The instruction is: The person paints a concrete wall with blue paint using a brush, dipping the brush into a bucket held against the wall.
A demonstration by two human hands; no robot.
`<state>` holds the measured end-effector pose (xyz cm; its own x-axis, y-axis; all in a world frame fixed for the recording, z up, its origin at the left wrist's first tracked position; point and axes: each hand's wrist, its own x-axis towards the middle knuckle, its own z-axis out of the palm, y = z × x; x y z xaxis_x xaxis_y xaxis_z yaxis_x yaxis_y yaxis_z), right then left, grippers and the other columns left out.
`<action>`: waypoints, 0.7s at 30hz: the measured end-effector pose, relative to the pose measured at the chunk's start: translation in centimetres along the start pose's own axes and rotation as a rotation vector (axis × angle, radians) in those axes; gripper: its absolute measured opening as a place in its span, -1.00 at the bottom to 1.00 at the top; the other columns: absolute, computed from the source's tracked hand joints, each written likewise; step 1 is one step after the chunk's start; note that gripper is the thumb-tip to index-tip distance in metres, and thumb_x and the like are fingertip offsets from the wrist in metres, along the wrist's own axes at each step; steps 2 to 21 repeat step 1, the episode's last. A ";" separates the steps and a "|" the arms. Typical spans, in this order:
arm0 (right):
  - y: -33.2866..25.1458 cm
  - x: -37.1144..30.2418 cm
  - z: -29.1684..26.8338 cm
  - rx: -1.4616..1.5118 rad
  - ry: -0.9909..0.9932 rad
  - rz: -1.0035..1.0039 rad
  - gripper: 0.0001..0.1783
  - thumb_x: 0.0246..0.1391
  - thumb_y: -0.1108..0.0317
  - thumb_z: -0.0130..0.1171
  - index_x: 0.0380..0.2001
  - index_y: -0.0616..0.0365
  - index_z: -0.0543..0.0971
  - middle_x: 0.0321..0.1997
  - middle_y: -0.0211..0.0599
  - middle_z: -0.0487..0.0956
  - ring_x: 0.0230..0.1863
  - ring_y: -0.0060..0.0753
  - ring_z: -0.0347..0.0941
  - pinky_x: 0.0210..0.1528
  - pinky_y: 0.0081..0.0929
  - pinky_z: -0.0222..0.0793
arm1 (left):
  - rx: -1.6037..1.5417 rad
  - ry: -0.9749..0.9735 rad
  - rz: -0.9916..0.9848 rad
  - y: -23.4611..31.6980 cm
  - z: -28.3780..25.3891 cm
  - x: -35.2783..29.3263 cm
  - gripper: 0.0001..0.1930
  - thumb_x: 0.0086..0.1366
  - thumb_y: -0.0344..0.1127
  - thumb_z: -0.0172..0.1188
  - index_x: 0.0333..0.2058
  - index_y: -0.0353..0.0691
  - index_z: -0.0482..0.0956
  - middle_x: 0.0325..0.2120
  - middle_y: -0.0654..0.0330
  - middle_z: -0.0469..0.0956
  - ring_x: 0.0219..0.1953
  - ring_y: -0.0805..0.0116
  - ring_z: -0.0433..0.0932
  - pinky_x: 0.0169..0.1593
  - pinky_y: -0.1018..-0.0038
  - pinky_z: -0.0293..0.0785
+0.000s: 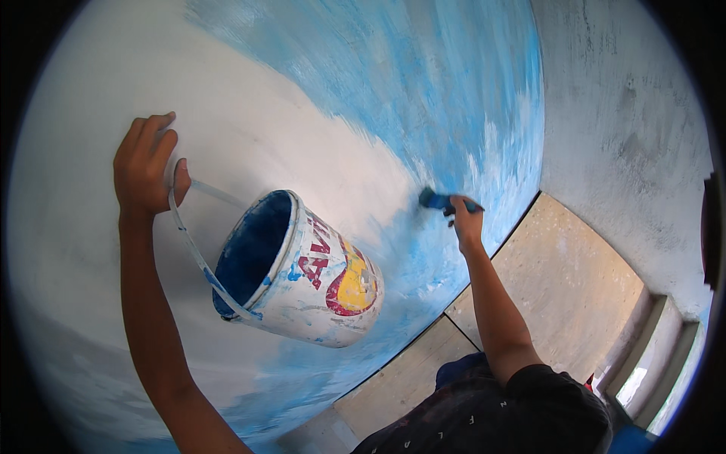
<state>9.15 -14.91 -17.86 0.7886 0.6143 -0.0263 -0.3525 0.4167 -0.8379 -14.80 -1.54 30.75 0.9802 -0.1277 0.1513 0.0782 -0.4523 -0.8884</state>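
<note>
My left hand (150, 164) is raised at the left, its fingers bent toward the white wall. The handle (189, 246) of a paint bucket hangs from it, hooked by the thumb. Tilted below and right of that hand, the white plastic bucket (344, 321) has red and yellow printing and blue smears. Its mouth shows dark blue inside; how much paint it holds I cannot tell. Over to the right, my right hand (466, 221) is closed around a paintbrush (439, 200). The blue-coated bristles point left and meet the wall where blue strokes border white.
The wall (249, 98) is white at left, with streaky blue paint (454, 83) at upper right and along the bottom. A grey wall (620, 113) adjoins it on the right. Beige floor slabs (560, 280) lie below, with steps (643, 363) at the lower right.
</note>
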 end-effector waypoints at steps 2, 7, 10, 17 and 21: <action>-0.7 0.6 0.3 0.006 -0.001 -0.023 -0.54 0.28 0.30 0.21 0.21 0.21 0.55 0.01 -0.14 0.72 -0.29 -0.44 0.64 -0.45 -0.55 0.50 | 0.001 -0.003 -0.005 0.0 0.1 0.2 -0.70 0.11 -0.20 0.17 -0.34 -0.37 0.57 -0.04 -0.11 0.62 -0.08 -0.07 0.59 -0.07 0.16 0.61; -0.7 0.6 0.3 0.006 -0.001 -0.023 -0.54 0.28 0.30 0.21 0.21 0.21 0.55 0.01 -0.14 0.72 -0.29 -0.44 0.64 -0.45 -0.55 0.50 | 0.001 -0.003 -0.005 0.0 0.1 0.2 -0.70 0.11 -0.20 0.17 -0.34 -0.37 0.57 -0.04 -0.11 0.62 -0.08 -0.07 0.59 -0.07 0.16 0.61; -0.7 0.6 0.3 0.006 -0.001 -0.023 -0.54 0.28 0.30 0.21 0.21 0.21 0.55 0.01 -0.14 0.72 -0.29 -0.44 0.64 -0.45 -0.55 0.50 | 0.001 -0.003 -0.005 0.0 0.1 0.2 -0.70 0.11 -0.20 0.17 -0.34 -0.37 0.57 -0.04 -0.11 0.62 -0.08 -0.07 0.59 -0.07 0.16 0.61; -0.7 0.6 0.3 0.006 -0.001 -0.023 -0.54 0.28 0.30 0.21 0.21 0.21 0.55 0.01 -0.14 0.72 -0.29 -0.44 0.64 -0.45 -0.55 0.50 | 0.001 -0.003 -0.005 0.0 0.1 0.2 -0.70 0.11 -0.20 0.17 -0.34 -0.37 0.57 -0.04 -0.11 0.62 -0.08 -0.07 0.59 -0.07 0.16 0.61; -0.7 0.6 0.3 0.006 -0.001 -0.023 -0.54 0.28 0.30 0.21 0.21 0.21 0.55 0.01 -0.14 0.72 -0.29 -0.44 0.64 -0.45 -0.55 0.50 | 0.001 -0.003 -0.005 0.0 0.1 0.2 -0.70 0.11 -0.20 0.17 -0.34 -0.37 0.57 -0.04 -0.11 0.62 -0.08 -0.07 0.59 -0.07 0.16 0.61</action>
